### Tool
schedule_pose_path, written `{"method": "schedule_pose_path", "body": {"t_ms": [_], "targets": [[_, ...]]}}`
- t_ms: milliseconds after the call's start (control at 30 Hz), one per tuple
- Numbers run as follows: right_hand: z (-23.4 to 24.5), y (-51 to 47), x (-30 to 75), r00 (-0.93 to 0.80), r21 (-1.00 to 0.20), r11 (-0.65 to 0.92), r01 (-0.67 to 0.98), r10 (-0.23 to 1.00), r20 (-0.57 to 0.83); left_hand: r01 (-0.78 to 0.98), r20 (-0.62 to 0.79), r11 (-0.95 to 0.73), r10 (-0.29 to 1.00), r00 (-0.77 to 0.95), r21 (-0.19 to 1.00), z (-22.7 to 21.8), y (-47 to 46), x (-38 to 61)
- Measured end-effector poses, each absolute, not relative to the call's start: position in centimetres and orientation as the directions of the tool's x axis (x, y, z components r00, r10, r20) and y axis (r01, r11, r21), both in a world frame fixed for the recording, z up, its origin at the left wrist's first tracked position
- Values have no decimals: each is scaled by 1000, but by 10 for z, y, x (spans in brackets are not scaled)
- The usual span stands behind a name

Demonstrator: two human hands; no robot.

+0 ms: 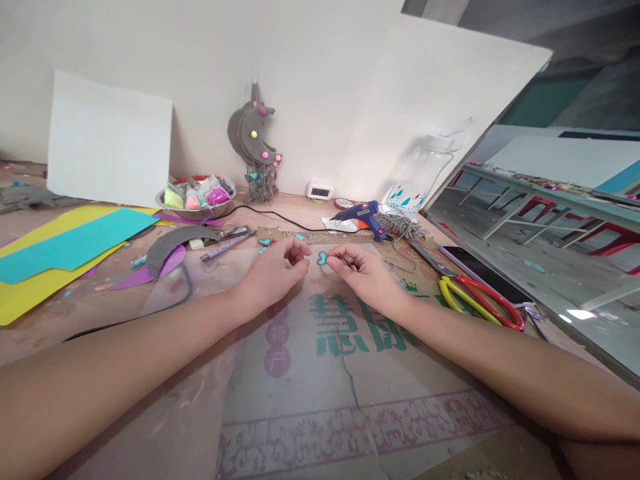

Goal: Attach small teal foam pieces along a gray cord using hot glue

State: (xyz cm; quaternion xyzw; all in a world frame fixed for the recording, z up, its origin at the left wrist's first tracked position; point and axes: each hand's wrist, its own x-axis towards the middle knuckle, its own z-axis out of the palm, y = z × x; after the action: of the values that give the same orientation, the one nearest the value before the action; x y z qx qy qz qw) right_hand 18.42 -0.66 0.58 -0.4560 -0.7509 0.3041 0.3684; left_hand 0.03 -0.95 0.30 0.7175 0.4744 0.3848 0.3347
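My right hand [367,273] pinches a small teal piece with a grey outline [323,259] between thumb and fingertips. Something thin and dark shows beneath its curled fingers, too small to name. Just left of the piece hovers my left hand [277,268], its fingers loosely bent and the thumb apart from them; I see nothing in it. Both hands are above a clear plastic sheet [310,393] laid over printed cardboard. More small teal pieces [265,244] lie behind my left hand.
A blue glue gun [367,217] and grey yarn [403,225] are behind my right hand. Scissors [483,300] and a phone [485,273] lie right. Coloured sheets [75,247] and a metal bowl [195,212] sit left. A grey moon ornament [255,137] hangs on the wall.
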Motion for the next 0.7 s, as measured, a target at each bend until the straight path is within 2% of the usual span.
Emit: {"method": "schedule_pose_path", "body": {"t_ms": [300,467,700], "targets": [[6,-7,184,-308,-794,391,466,913,268,387,203,-283,951,234,878,1,-9,0],[4,-6,185,-305,-791,399,464,910,280,362,262,-335,936,236,870,3,-9,-1],[5,-7,185,-313,-774,411,481,906,286,391,243,-313,945,218,865,3,-8,-2]]}}
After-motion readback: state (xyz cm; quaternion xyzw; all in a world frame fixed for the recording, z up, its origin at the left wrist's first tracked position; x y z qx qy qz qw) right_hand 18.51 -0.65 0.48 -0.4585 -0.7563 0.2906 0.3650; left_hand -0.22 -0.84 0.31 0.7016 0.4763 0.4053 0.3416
